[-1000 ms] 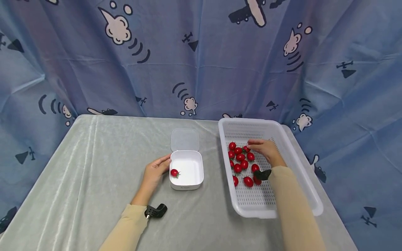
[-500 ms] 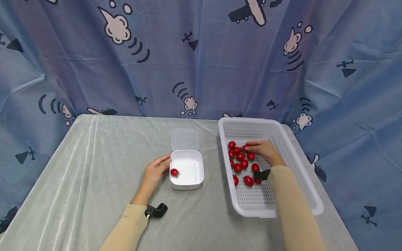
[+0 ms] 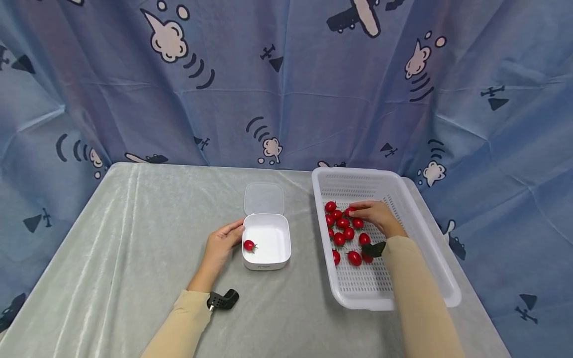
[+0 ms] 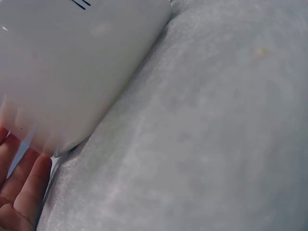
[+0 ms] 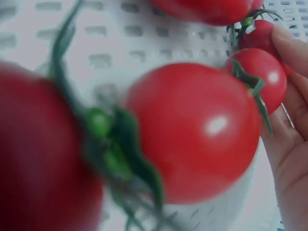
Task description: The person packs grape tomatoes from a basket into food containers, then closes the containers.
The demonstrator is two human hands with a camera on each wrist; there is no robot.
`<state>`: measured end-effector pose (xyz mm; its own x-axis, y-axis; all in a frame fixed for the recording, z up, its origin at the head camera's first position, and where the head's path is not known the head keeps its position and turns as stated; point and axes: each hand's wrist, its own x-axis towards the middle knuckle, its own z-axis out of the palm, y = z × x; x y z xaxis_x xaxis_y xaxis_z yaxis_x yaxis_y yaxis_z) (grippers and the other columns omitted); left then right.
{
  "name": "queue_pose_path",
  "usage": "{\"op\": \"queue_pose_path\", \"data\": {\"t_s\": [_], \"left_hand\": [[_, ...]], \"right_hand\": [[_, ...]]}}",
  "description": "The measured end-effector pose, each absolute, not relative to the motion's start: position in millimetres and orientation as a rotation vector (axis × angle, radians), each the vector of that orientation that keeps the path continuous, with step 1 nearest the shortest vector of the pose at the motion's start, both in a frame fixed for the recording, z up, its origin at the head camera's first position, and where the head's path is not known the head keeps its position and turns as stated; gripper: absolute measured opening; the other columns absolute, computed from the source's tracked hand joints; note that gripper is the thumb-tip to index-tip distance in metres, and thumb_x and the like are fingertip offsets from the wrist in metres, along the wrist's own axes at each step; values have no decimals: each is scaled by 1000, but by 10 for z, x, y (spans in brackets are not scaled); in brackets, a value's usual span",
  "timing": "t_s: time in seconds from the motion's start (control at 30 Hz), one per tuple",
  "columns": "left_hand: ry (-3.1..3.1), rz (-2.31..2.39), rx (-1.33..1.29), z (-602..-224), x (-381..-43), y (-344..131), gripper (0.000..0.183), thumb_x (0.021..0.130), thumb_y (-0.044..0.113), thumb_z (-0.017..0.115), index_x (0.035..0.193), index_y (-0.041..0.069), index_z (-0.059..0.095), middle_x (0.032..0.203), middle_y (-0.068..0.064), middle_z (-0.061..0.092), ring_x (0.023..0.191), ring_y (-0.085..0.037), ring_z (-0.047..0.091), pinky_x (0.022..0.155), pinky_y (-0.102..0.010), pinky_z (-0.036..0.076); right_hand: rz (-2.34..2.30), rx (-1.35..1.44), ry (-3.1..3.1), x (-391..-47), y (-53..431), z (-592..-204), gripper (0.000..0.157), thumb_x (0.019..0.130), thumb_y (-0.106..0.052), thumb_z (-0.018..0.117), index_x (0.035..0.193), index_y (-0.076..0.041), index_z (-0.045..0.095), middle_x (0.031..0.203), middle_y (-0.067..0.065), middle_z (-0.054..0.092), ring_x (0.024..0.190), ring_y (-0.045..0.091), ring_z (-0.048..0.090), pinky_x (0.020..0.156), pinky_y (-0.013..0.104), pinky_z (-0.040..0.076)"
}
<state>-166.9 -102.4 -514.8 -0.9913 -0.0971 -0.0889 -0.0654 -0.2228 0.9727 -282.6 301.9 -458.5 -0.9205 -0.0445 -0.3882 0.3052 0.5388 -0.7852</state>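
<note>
A small white square box (image 3: 266, 243) stands on the table, its translucent lid (image 3: 264, 199) folded back behind it. One red cherry tomato (image 3: 248, 245) with a green stem lies inside at the left. My left hand (image 3: 222, 242) rests against the box's left side; in the left wrist view its fingers (image 4: 33, 185) touch the outer wall. Over the white perforated basket (image 3: 431, 263) on the right, my right hand (image 3: 378, 216) pinches a cherry tomato (image 3: 349, 212) among the others. The right wrist view shows its thumb against that tomato (image 5: 257, 37), with another tomato (image 5: 260, 77) close by.
Several more cherry tomatoes (image 3: 342, 223) lie loose in the left half of the basket, a few nearer its front. The basket's raised walls surround the right hand. A pale cloth covers the table (image 3: 147, 238), and a blue patterned curtain (image 3: 233, 99) hangs behind.
The right hand has moved slightly left and its fingers have closed on a cherry tomato. The left hand and the box have stayed in place.
</note>
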Motion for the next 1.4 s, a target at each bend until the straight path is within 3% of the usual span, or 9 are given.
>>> {"op": "queue_pose_path", "data": {"t_s": [0.2,0.47,0.77,1.23,1.4], "left_hand": [[-1945,-2444,203,-5138,-1669,-1028,37,88,18,65,118,-4,61,112,-17,66,86,-5,66,80,-20,54],[-1945,-2443,207,-5120,-1663,-1022,36,87,18,65,117,-2,62,107,-11,68,87,-6,66,81,-22,54],[-1944,-2455,200,-5125,-1667,-1030,37,87,19,65,117,-3,61,111,-15,67,88,-7,66,82,-22,53],[-1943,-2431,209,-5149,-1673,-1024,39,85,20,68,116,-2,62,103,-5,70,87,-7,67,80,-22,54],[-1941,-2435,203,-5145,-1674,-1026,39,85,22,68,116,-1,63,101,0,71,88,-7,67,80,-22,54]], "right_hand": [[-1358,198,2424,-2828,3012,-4591,51,83,-25,69,127,-3,55,130,19,54,119,33,51,104,46,39],[-1341,162,2436,-2836,3042,-4619,50,83,-27,69,125,-1,57,123,17,60,114,30,55,101,45,42],[-1334,189,2452,-2830,3052,-4600,54,84,-32,68,127,-2,55,128,20,55,118,34,53,102,45,41],[-1437,252,2446,-2841,3026,-4528,53,86,-36,65,127,-4,53,129,19,54,120,31,52,104,42,40],[-1506,241,2490,-2856,3049,-4515,56,83,-42,67,125,-7,57,121,10,61,116,25,56,102,40,42]]}}
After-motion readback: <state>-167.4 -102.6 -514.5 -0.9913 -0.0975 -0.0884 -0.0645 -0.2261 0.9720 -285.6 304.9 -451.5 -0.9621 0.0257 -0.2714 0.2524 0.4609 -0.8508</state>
